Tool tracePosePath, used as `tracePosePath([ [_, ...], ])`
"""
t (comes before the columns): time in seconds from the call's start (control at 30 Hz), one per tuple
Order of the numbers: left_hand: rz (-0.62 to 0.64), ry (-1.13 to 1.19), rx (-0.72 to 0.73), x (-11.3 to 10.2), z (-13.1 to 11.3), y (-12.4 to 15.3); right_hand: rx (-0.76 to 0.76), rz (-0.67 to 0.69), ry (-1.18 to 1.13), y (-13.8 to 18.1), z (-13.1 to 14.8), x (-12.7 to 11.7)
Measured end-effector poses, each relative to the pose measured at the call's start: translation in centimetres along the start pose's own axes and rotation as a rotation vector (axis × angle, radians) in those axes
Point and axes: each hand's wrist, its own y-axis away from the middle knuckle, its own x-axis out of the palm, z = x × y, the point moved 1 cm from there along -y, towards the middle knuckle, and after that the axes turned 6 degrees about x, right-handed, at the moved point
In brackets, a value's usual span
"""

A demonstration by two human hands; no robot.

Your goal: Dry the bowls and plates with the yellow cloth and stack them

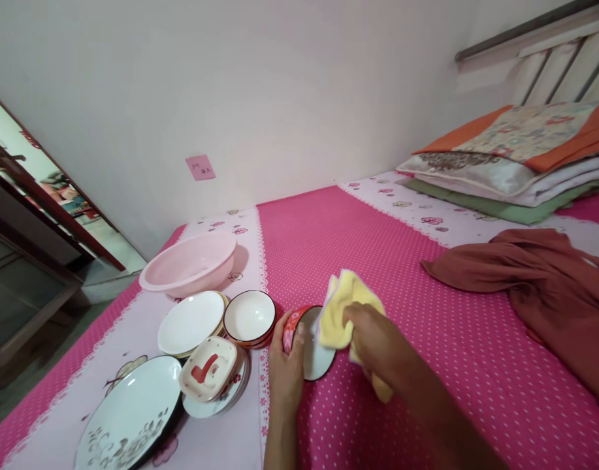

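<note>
In the head view my left hand [287, 362] grips a bowl [317, 362], red and pink-patterned outside and white inside with a dark rim. The bowl is tilted, its mouth turned toward the right. My right hand [370, 333] clutches a yellow cloth [348, 307] with a pale edge, which overlaps the bowl's right side. Left of my left hand stands a stack of bowls [250, 316] with dark rims. Beside it lie white plates [191, 323] in a pile and a small squarish dish [208, 369] with a red figure, resting on smaller plates [201, 409].
A large dark-edged plate [130, 411] lies at front left, a pink basin [189, 264] behind the dishes. The bed's pink dotted sheet [323, 241] runs back to the wall. On the right are a brown-red garment [534, 287] and stacked pillows and bedding [505, 163].
</note>
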Motion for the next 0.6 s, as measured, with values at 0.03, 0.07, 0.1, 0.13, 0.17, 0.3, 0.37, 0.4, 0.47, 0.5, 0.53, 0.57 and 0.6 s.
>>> tracePosePath([
  [0.03, -0.009, -0.018, 0.008, -0.1, 0.0, 0.0, 0.043, -0.040, -0.009, -0.3, -0.7, -0.8],
  [0.07, -0.014, -0.031, 0.007, -0.2, -0.1, 0.0, 0.078, -0.097, -0.046, -0.5, -1.3, -1.5],
  [0.1, -0.012, -0.039, 0.001, -0.3, -0.1, 0.0, 0.108, -0.163, -0.107, -0.7, -1.7, -2.2],
  [0.13, -0.003, -0.042, -0.008, -0.3, -0.1, 0.0, 0.125, -0.227, -0.193, -0.7, -1.9, -2.7],
  [0.17, 0.016, -0.042, -0.017, -0.3, 0.0, 0.0, 0.124, -0.269, -0.298, -0.7, -1.9, -3.1],
  [0.3, 0.184, -0.010, -0.057, -0.1, 0.4, -0.1, -0.099, -0.013, -0.677, 0.7, 0.5, -3.1],
  [0.37, 0.245, 0.044, -0.072, 0.1, 0.7, 0.0, -0.278, 0.173, -0.635, 1.7, 2.1, -2.3],
  [0.4, 0.244, 0.067, -0.072, 0.1, 0.8, 0.1, -0.358, 0.211, -0.556, 2.0, 2.7, -1.7],
  [0.47, 0.214, 0.075, -0.066, 0.0, 0.8, 0.3, -0.462, 0.231, -0.378, 2.4, 3.4, -0.6],
  [0.5, 0.205, 0.057, -0.061, -0.1, 0.7, 0.4, -0.484, 0.230, -0.307, 2.5, 3.5, 0.1],
  [0.53, 0.211, 0.030, -0.054, -0.2, 0.5, 0.6, -0.488, 0.231, -0.253, 2.4, 3.4, 0.7],
  [0.57, 0.234, 0.001, -0.045, -0.3, 0.2, 0.6, -0.481, 0.228, -0.210, 2.3, 3.3, 1.2],
  [0.6, 0.266, -0.022, -0.037, -0.4, -0.1, 0.7, -0.468, 0.220, -0.175, 2.2, 3.1, 1.8],
])
